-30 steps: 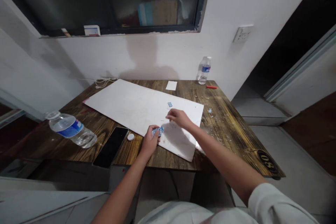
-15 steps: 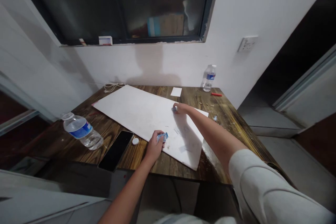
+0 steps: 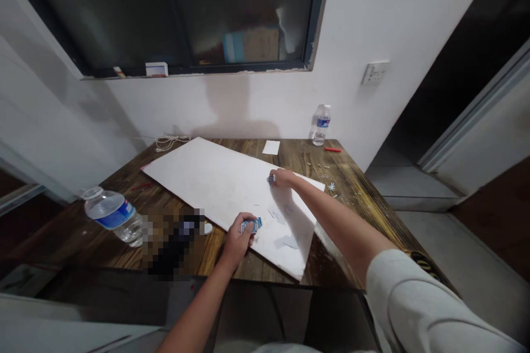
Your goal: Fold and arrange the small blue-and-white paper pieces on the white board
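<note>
A large white board [image 3: 215, 176] lies at a slant across the wooden table. My left hand [image 3: 240, 237] is closed on a small blue and white packet [image 3: 253, 225] at the board's near edge. Farther away, my right hand [image 3: 283, 178] grips a small dark object with light stripes [image 3: 271, 178], over the board's far right part. What that object is cannot be made out. Short blue marks [image 3: 274, 214] and a faint pale patch [image 3: 286, 241] show on the board, between my hands and nearer the right corner.
Large bottle [image 3: 111, 215], pixelated dark object [image 3: 174, 248] and white cap [image 3: 207, 228] at left. Small bottle [image 3: 322, 126], red stick [image 3: 333, 150], white paper [image 3: 271, 147] at the back. White cable [image 3: 171, 142] at back left. Blue-white scrap [image 3: 332, 186] right of the board.
The view has shifted slightly, so most things appear farther left. Both hands keep their grips, and my right hand remains over the far part of the board.
</note>
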The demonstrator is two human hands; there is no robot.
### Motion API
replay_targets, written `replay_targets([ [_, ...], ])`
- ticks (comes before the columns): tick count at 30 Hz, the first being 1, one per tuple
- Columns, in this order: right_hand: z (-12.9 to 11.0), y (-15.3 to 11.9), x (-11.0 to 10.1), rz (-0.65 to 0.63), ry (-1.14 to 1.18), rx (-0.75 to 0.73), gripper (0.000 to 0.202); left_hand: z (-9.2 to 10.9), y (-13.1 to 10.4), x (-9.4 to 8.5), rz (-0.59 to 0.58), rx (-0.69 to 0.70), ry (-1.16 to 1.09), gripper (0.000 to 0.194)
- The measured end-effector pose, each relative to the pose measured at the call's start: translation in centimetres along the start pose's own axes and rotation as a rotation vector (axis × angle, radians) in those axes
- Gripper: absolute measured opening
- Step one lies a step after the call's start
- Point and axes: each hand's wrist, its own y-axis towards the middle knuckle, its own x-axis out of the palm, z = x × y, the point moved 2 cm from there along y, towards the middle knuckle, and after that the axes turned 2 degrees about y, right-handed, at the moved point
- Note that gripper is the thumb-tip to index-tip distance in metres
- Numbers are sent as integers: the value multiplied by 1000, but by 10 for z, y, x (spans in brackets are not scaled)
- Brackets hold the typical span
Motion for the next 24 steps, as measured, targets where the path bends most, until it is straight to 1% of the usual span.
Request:
replay_targets([
  [4, -1, -13, 0, 49, 97, 15, 21, -4, 4, -3, 66, 52, 39, 35],
  [5, -2, -17, -1, 69, 124, 22, 19, -4, 5, -4, 75, 58, 55, 35],
  [7, -8, -28, -2, 110, 177, 36, 24, -4, 6, -4, 86, 61, 89, 35],
  [9, -21, -46, -1, 158, 260, 33, 30, -4, 7, -4, 99, 57, 112, 35],
  [10, -29, -57, 0, 216, 438, 31, 28, -5, 8, -5, 108, 53, 116, 36],
  [12, -49, -84, 7, 241, 823, 6, 23, -7, 10, -5, 113, 42, 119, 37],
  [14, -72, -110, 17, 173, 1124, -17, 22, -8, 12, -6, 109, 38, 127, 39],
  [15, -82, -122, 21, 164, 1225, -20, 19, -8, 12, -6, 111, 43, 132, 40],
  [16, -91, -133, 25, 150, 1278, -12, 16, -7, 12, -6, 116, 54, 135, 40],
  [18, -105, -147, 32, 123, 1267, 15, 15, -5, 11, -6, 124, 78, 127, 43],
  [20, -112, -154, 35, 186, 1155, 19, 22, -2, 9, -4, 112, 98, 118, 46],
  [22, -115, -156, 34, 263, 1052, 13, 30, 1, 6, -3, 96, 108, 123, 50],
  [24, -116, -156, 33, 319, 985, 11, 33, 3, 3, -3, 89, 117, 143, 52],
])
